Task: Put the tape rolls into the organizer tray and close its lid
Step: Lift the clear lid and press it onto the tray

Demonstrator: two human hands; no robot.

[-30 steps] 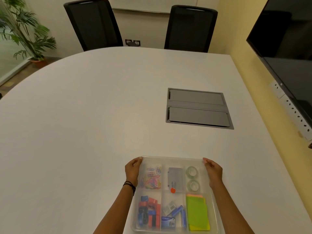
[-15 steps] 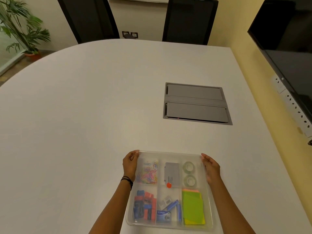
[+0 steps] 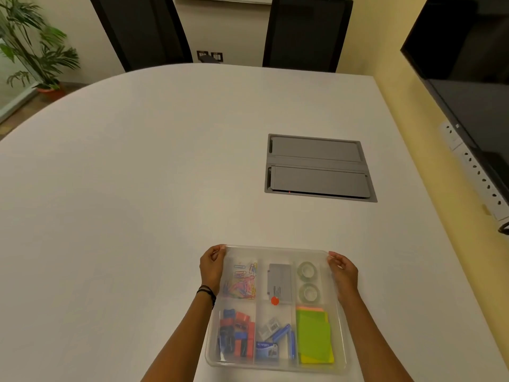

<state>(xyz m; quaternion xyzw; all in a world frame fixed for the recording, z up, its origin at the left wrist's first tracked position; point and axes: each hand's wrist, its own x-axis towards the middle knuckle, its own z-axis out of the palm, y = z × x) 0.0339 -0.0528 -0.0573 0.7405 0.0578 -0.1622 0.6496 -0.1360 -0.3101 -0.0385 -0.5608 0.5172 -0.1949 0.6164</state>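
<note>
A clear plastic organizer tray [image 3: 275, 248] lies on the white table near me, with a translucent lid resting over it. Two clear tape rolls [image 3: 308, 270] [image 3: 309, 292] sit one behind the other in the far right compartment. My left hand [image 3: 212, 267] grips the far left corner of the lid. My right hand [image 3: 343, 272] grips the far right corner. Other compartments hold coloured paper clips, a grey box, binder clips, staples and green sticky notes.
A grey cable hatch [image 3: 316, 168] is set flush into the table beyond the tray. Two black chairs [image 3: 305, 31] stand at the far edge. A dark screen [image 3: 468, 64] and a socket strip line the right wall. A potted plant [image 3: 33, 45] stands far left.
The view has tipped down a little, so the tray sits higher in the frame. Both hands have stayed at the far corners of the tray.
</note>
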